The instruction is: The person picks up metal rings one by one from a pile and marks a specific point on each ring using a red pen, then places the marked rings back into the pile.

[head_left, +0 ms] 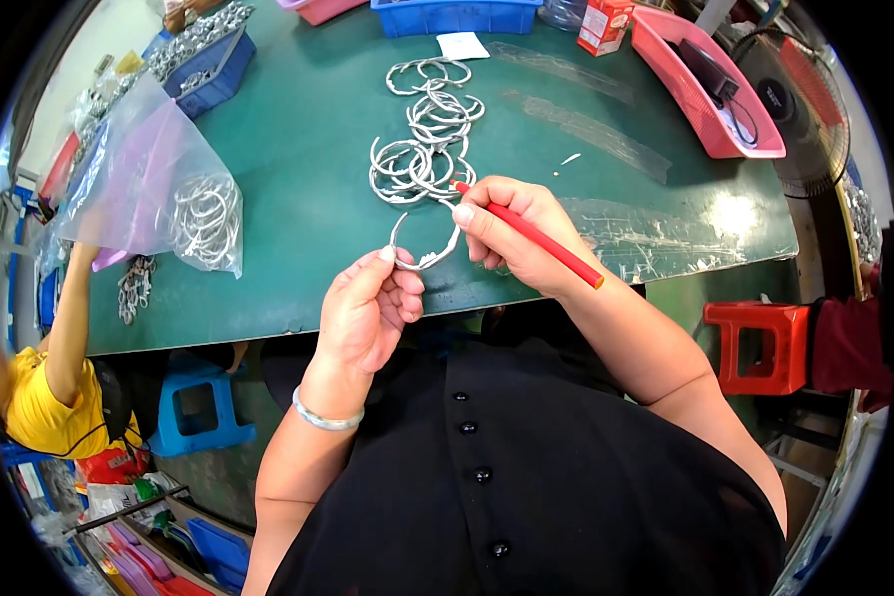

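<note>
My left hand [366,316] pinches the left end of an open silver-coloured bangle [429,262] between thumb and fingertips, close to the table's near edge. At the bangle's upper right end is my right hand [520,230], its thumb and fingers closed. A thick red pencil [556,253] lies slantwise in that hand, one end by the fingertips and the other over the wrist. Whether the pencil touches the bangle I cannot tell. Just beyond my hands several similar bangles [395,171] lie in loose overlapping heaps, running away from me in a line.
At the left a co-worker in yellow reaches to a clear plastic bag [230,214] with bangles inside. Behind it stands a blue basket [212,81] of metal pieces. Far right holds a pink basket [755,147], a red-orange box [604,28] and a fan. Clear tape strips the green table [298,199].
</note>
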Demonstrator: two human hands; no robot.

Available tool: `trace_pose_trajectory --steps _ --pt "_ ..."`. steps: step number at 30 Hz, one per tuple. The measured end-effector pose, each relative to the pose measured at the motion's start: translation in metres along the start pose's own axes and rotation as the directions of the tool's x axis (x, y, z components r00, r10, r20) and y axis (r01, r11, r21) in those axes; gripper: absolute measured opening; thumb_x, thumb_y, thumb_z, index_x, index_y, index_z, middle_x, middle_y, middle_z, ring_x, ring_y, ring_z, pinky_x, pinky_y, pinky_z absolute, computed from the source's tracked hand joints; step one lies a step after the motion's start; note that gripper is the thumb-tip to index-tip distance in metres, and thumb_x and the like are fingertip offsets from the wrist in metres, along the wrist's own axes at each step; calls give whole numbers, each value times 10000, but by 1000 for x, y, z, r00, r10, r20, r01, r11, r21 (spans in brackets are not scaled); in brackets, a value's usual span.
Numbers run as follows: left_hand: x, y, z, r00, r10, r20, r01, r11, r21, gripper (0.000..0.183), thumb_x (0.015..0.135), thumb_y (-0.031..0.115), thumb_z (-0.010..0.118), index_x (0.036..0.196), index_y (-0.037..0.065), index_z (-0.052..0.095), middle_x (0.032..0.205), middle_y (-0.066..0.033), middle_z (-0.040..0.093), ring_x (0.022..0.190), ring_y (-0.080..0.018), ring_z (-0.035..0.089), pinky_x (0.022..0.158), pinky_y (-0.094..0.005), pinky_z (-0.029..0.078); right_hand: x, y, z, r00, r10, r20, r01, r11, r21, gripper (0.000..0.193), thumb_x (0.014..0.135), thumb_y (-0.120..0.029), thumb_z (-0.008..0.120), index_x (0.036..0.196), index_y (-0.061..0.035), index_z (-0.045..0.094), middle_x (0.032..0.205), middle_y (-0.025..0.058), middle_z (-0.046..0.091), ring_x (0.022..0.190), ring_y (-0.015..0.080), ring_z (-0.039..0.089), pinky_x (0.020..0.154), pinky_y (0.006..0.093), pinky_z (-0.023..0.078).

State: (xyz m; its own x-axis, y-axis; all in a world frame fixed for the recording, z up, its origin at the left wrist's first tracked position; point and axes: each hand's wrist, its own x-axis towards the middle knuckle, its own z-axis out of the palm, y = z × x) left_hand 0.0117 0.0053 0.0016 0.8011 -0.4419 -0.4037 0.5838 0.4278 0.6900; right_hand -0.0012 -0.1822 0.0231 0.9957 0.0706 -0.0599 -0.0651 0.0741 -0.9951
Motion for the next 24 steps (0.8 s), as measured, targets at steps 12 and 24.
trace_pose_trajectory --steps 12,24 --pt "-1 2 -1 996 90 18 -91 995 37 187 889 197 434 839 43 528 640 -44 552 519 -116 490 490 -220 385 1 1 0 999 49 -3 -49 998 -31 173 823 -213 552 747 -58 541 587 -14 518 511 41 468 476 187 378" --pt "-4 2 1 998 68 17 -68 998 12 194 889 198 423 843 45 531 647 -44 560 523 -117 501 492 -223 397 -3 2 -1 998 67 -5 -67 998 -11 159 823 -204 555 766 -56 541 597 -9 531 515 46 473 479 184 383"
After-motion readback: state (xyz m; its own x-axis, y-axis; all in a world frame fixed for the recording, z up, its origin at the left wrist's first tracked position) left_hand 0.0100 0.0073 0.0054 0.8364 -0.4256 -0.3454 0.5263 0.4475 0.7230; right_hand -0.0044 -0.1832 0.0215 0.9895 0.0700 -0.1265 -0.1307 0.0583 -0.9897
